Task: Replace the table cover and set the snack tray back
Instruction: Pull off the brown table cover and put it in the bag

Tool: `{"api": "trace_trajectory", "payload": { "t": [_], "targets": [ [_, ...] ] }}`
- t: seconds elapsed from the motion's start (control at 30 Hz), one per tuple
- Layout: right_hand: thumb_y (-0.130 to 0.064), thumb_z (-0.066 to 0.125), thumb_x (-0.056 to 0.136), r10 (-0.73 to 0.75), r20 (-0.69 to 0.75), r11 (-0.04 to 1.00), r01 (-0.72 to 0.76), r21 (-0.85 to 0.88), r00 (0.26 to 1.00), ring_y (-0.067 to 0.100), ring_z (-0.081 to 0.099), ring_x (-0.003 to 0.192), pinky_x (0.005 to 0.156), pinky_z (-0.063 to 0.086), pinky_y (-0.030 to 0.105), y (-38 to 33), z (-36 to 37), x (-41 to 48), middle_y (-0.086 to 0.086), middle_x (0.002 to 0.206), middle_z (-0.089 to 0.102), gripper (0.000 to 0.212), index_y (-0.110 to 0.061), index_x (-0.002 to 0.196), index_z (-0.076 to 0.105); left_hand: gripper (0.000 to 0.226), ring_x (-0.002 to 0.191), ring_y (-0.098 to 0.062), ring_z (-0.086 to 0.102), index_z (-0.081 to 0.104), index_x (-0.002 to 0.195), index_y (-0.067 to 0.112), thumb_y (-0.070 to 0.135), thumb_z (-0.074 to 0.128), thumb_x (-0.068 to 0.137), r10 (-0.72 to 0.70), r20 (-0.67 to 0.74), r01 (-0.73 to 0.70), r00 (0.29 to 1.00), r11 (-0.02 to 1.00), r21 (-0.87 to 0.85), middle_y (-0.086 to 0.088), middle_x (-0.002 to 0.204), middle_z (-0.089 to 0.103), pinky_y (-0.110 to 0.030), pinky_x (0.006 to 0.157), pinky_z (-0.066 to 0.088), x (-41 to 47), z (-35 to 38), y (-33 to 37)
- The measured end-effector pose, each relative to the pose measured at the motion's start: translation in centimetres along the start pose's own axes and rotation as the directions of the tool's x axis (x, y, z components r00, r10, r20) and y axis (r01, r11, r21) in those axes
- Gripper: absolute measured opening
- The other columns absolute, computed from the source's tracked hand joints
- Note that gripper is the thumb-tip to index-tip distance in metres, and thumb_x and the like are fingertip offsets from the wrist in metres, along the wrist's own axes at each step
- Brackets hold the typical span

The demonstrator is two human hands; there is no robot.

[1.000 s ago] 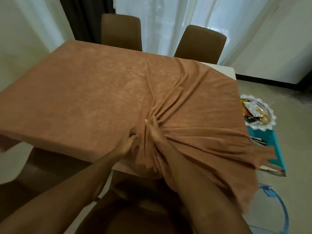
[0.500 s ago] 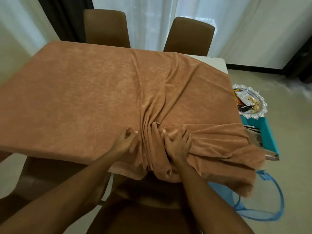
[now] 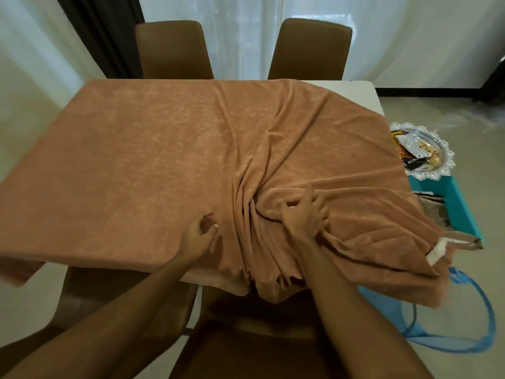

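An orange-brown table cover (image 3: 153,160) lies over the white table (image 3: 366,97), smooth on the left and bunched into folds near the front right. My right hand (image 3: 306,217) grips a bunch of these folds near the front edge. My left hand (image 3: 198,236) rests on the cover just left of the folds, fingers curled with the tips on the fabric. The table's far right corner is bare. The snack tray (image 3: 429,151), silver with a lacy rim and holding snack packets, sits on a teal box to the right of the table.
Two brown chairs (image 3: 175,47) stand at the far side, and another brown chair (image 3: 246,337) is right below me. The teal box (image 3: 453,206) and a blue bag (image 3: 464,337) sit on the floor at the right. Curtains hang behind.
My right hand has moved to the right, dragging the gathered folds with it. My left hand has let go of the bunch and now lies on the smooth part.
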State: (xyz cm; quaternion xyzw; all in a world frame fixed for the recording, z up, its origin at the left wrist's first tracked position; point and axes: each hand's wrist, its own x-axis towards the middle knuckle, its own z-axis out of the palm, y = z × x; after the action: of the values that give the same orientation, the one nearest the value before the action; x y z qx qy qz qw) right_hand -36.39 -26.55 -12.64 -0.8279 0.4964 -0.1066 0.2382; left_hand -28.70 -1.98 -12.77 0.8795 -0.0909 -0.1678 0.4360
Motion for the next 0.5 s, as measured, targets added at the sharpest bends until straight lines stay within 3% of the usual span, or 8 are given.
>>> {"api": "trace_trajectory", "payload": {
  "t": [0.03, 0.13, 0.2, 0.3, 0.4, 0.5],
  "targets": [
    [-0.069, 0.07, 0.074, 0.077, 0.029, 0.996, -0.075, -0.057, 0.997, 0.038, 0.044, 0.129, 0.105, 0.037, 0.053, 1.3, 0.2, -0.3, 0.015, 0.145, 0.046, 0.093, -0.025, 0.149, 0.036, 0.04, 0.117, -0.012, 0.053, 0.053, 0.137, 0.017, 0.023, 0.061, 0.098, 0.042, -0.026, -0.04, 0.999, 0.998, 0.042, 0.005, 0.127, 0.057, -0.033, 0.097, 0.047, 0.5, -0.9, -0.4],
    [-0.063, 0.067, 0.077, -0.007, 0.05, 0.992, 0.013, -0.122, 0.999, 0.042, 0.042, 0.127, 0.106, 0.037, 0.053, 2.3, 2.5, -1.7, 0.021, 0.145, 0.041, 0.096, -0.017, 0.155, 0.032, 0.044, 0.121, -0.024, 0.054, 0.054, 0.134, 0.019, 0.033, 0.059, 0.093, 0.149, -0.105, -0.116, 0.983, 0.957, 0.265, -0.003, 0.134, 0.058, -0.049, 0.102, 0.048, 3.0, -4.2, -2.6],
    [-0.057, 0.063, 0.085, 0.044, 0.075, 0.999, -0.043, -0.01, 0.996, 0.044, 0.038, 0.133, 0.111, 0.034, 0.052, 0.3, 2.9, -1.5, 0.023, 0.15, 0.036, 0.093, -0.015, 0.159, 0.024, 0.047, 0.126, -0.032, 0.049, 0.052, 0.136, 0.017, 0.028, 0.064, 0.092, 0.173, -0.145, -0.095, 0.974, 0.897, 0.432, -0.01, 0.139, 0.054, -0.054, 0.105, 0.042, 4.4, -6.4, -4.3],
    [-0.069, 0.048, 0.092, 0.142, 0.17, 0.978, -0.164, 0.126, 0.975, 0.041, 0.031, 0.143, 0.117, 0.028, 0.048, -4.6, 3.7, -1.6, 0.023, 0.157, 0.026, 0.094, -0.018, 0.163, 0.013, 0.064, 0.14, -0.039, 0.034, 0.043, 0.146, 0.017, 0.036, 0.067, 0.089, 0.145, -0.164, -0.033, 0.976, 0.837, 0.546, -0.015, 0.153, 0.04, -0.062, 0.112, 0.031, 6.1, -10.6, -6.7],
    [-0.083, 0.038, 0.088, 0.09, 0.284, 0.978, -0.138, 0.156, 0.955, 0.04, 0.026, 0.148, 0.12, 0.022, 0.045, -10.4, 6.3, -4.1, 0.024, 0.162, 0.016, 0.106, -0.017, 0.164, 0.005, 0.083, 0.151, -0.037, 0.014, 0.028, 0.155, 0.024, 0.065, 0.047, 0.085, 0.049, -0.098, 0.023, 0.994, 0.785, 0.619, -0.012, 0.165, 0.019, -0.064, 0.117, 0.013, 7.8, -14.8, -10.3],
    [-0.085, 0.036, 0.087, -0.002, 0.391, 0.976, -0.083, 0.2, 0.92, 0.039, 0.021, 0.151, 0.121, 0.021, 0.047, -16.2, 9.3, -6.7, 0.021, 0.167, 0.008, 0.107, -0.019, 0.163, -0.001, 0.083, 0.153, -0.03, 0.011, 0.024, 0.157, 0.03, 0.075, 0.035, 0.088, 0.036, 0.001, -0.028, 0.999, 0.745, 0.667, -0.006, 0.168, 0.014, -0.058, 0.121, 0.01, 7.4, -16.3, -13.3]
  ]
}}
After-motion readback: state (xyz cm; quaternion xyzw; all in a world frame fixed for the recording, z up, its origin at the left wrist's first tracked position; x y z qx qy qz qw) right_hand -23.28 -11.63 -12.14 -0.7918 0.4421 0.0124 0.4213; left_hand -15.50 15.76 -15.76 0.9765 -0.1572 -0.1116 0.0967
